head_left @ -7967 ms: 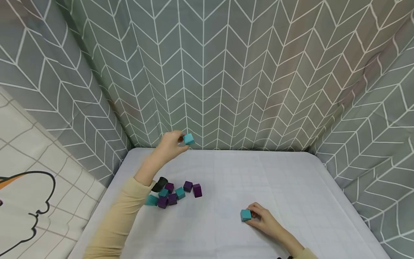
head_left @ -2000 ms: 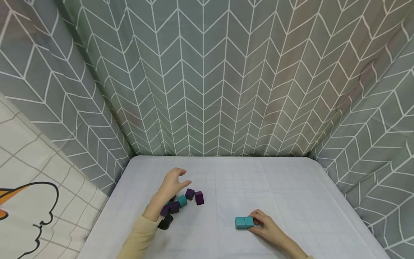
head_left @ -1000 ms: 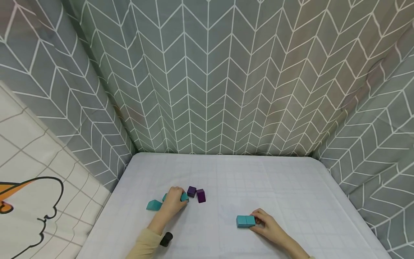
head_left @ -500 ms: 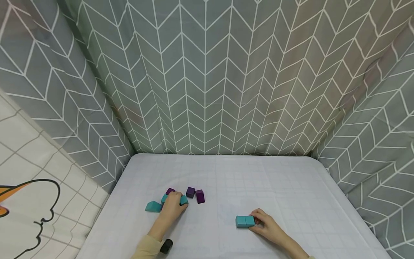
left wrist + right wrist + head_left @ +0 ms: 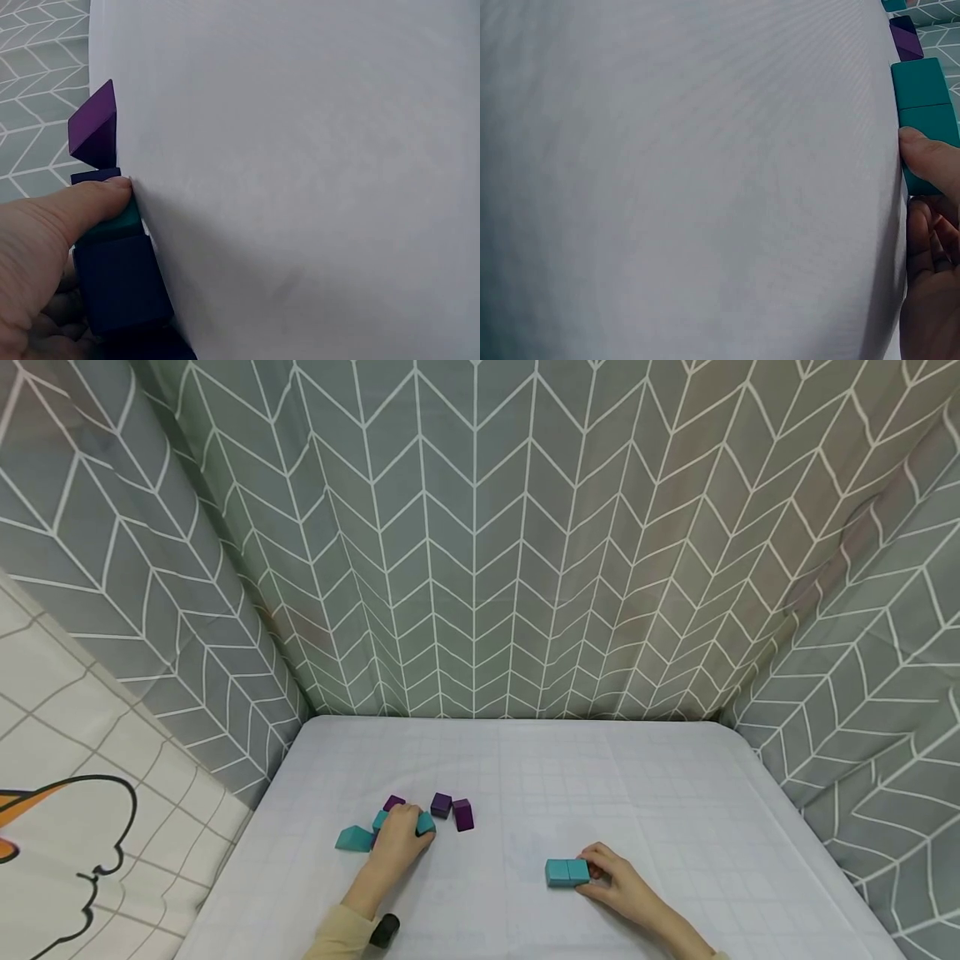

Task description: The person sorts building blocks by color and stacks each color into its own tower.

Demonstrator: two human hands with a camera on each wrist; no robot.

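My left hand (image 5: 399,842) reaches over the pile of blocks at the left of the table. Its thumb presses a teal cube (image 5: 426,823) in the pile, shown dark green (image 5: 116,222) under the thumb in the left wrist view; its other fingers are curled and mostly hidden. Dark purple cubes, one of them large in that view (image 5: 124,285), crowd around the hand. To the right, my right hand (image 5: 618,885) pinches the right one of two teal cubes (image 5: 557,872) that sit flush side by side on the table. Its thumb lies on the near face.
Beside the pile lie a purple cube (image 5: 441,805) and a taller purple block (image 5: 463,815). A teal wedge-like block (image 5: 354,838) is at the pile's left. A black device (image 5: 385,931) sits at the left wrist. Patterned curtains (image 5: 495,568) rise behind the white-covered table (image 5: 675,793).
The left hand let go of its teal cube, which now adjoins the right hand's cube, and moved back onto the pile. Over the last half second both hands are nearly still.
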